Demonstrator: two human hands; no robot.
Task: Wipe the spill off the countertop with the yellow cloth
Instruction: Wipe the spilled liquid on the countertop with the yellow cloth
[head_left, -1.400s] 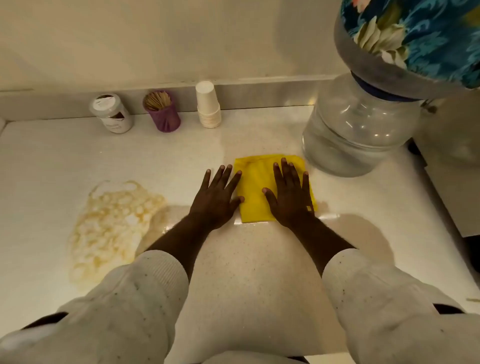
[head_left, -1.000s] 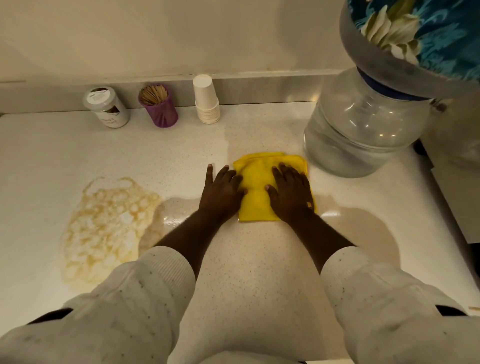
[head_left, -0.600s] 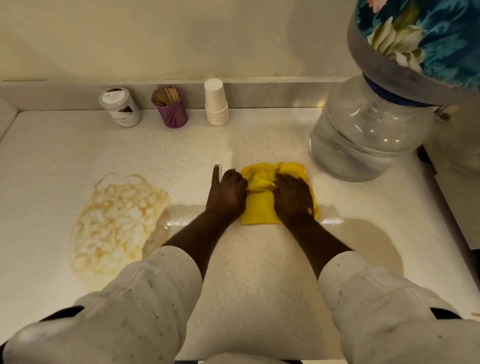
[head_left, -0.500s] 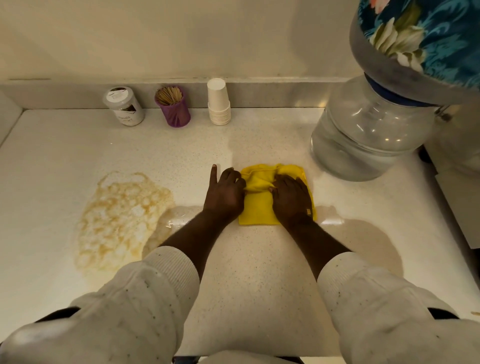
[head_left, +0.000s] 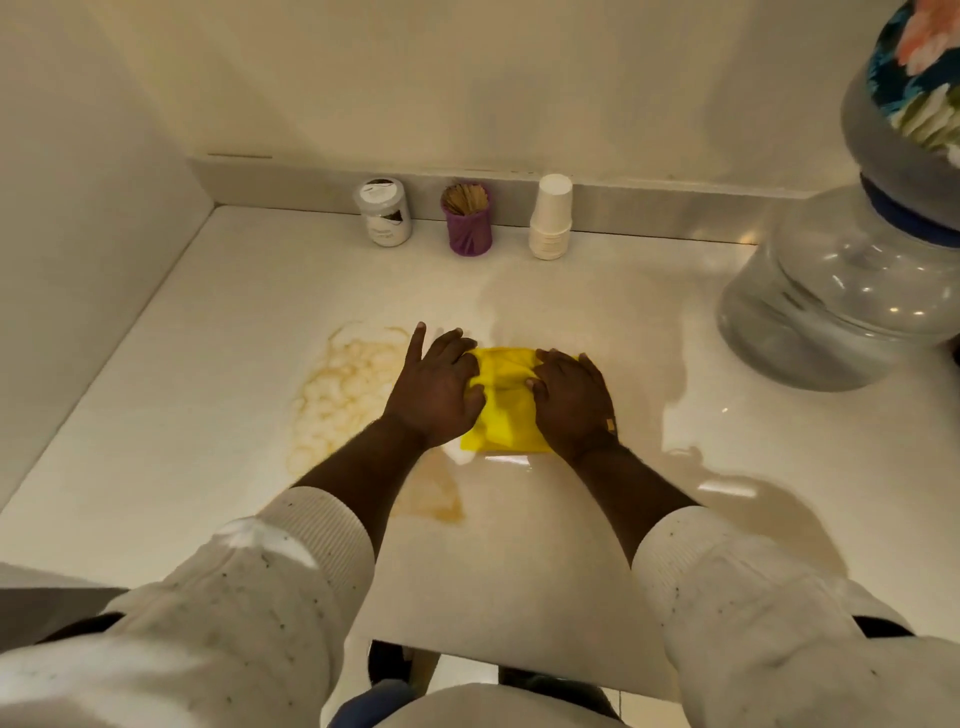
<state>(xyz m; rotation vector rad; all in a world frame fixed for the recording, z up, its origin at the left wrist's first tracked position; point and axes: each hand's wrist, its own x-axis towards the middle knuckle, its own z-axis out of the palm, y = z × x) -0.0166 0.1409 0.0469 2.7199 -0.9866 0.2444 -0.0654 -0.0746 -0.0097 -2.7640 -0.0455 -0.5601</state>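
Note:
The yellow cloth (head_left: 501, 400) lies bunched on the white countertop (head_left: 218, 332), pinched between both hands. My left hand (head_left: 436, 387) grips its left edge with curled fingers, the index finger stretched out over the counter. My right hand (head_left: 571, 402) presses down on and clutches its right half. The foamy tan spill (head_left: 343, 384) spreads directly left of my left hand, and a thin brown trail of it (head_left: 436, 499) runs under my left forearm.
A white-lidded jar (head_left: 383, 210), a purple cup of sticks (head_left: 467, 218) and a stack of paper cups (head_left: 551, 217) stand along the back wall. A large clear water bottle (head_left: 836, 301) under a floral cover stands at the right. A side wall closes the counter's left.
Both hands went from flat on the cloth to curled, bunching it up. The cloth and hands now sit right beside the spill, which was farther to the left before.

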